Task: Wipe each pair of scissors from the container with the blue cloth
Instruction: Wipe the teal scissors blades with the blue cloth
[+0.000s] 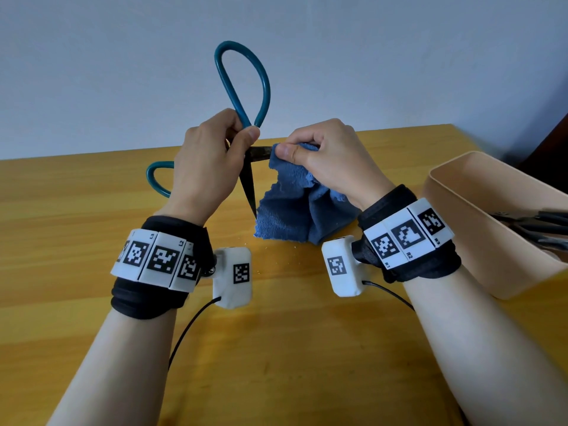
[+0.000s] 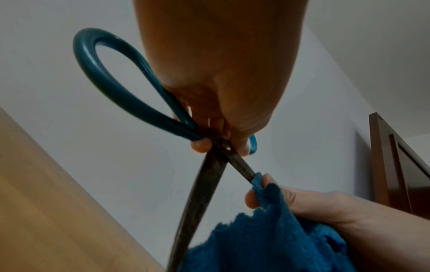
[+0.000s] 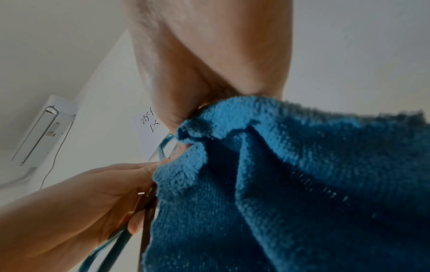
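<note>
Teal-handled steel scissors (image 1: 246, 124) are being gripped at the pivot by the left hand (image 1: 206, 167), blades spread, above the yellow worktop (image 1: 92, 210). The right hand (image 1: 329, 158) is pinching the blue terry cloth (image 1: 295, 204) around one blade, near the beige container (image 1: 461, 229) at the worktop's right edge.

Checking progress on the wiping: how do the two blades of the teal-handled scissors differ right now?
The sideways blade has the blue cloth pinched round it by the right hand; the downward blade is bare. One runs level, the other points at the table. Both are dark and meet under the left hand.
</note>
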Action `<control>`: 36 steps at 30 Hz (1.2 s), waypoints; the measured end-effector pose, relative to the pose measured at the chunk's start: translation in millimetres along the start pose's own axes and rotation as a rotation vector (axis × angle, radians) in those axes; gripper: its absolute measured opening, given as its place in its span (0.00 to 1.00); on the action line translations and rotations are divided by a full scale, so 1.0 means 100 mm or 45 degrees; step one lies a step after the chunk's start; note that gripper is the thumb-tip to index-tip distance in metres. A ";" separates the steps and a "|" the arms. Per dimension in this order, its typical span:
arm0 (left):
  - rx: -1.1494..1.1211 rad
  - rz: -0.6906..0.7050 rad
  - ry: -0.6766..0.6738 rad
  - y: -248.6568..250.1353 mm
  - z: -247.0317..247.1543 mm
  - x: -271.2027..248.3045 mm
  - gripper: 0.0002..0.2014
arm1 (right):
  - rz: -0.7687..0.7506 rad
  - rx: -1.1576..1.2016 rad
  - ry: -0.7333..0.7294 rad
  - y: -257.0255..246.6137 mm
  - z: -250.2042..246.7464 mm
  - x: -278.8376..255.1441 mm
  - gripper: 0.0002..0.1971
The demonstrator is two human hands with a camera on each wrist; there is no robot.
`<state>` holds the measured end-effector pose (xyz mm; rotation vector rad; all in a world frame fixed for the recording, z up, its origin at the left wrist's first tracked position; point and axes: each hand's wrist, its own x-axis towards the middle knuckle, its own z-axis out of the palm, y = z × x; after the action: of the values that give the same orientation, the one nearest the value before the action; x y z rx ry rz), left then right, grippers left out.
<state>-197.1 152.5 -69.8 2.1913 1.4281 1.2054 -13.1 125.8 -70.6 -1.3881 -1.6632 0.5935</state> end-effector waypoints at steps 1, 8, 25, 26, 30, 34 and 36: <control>0.002 -0.001 0.002 0.00 0.00 0.00 0.14 | 0.003 0.001 0.003 0.00 0.00 0.00 0.07; 0.001 -0.013 0.021 0.01 0.00 0.01 0.14 | 0.031 0.023 0.042 0.01 -0.04 0.01 0.07; -0.236 -0.170 0.140 -0.06 -0.03 0.05 0.18 | 0.271 0.629 -0.075 0.13 0.06 0.01 0.07; -0.257 -0.177 0.123 -0.04 0.00 0.04 0.18 | 0.277 0.682 -0.099 0.10 0.09 0.00 0.09; -0.299 -0.192 0.075 0.04 0.10 0.02 0.16 | 0.312 0.844 -0.124 -0.01 0.16 -0.04 0.07; -0.280 -0.195 0.056 0.08 0.15 0.01 0.15 | 0.351 0.904 -0.049 -0.05 0.17 -0.05 0.13; -0.273 -0.196 0.046 0.09 0.16 0.00 0.15 | 0.361 0.890 -0.008 -0.05 0.17 -0.05 0.16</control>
<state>-178.9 151.8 -73.9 1.8917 1.3818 1.2838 -30.3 122.9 -76.8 -1.0896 -1.0933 1.2055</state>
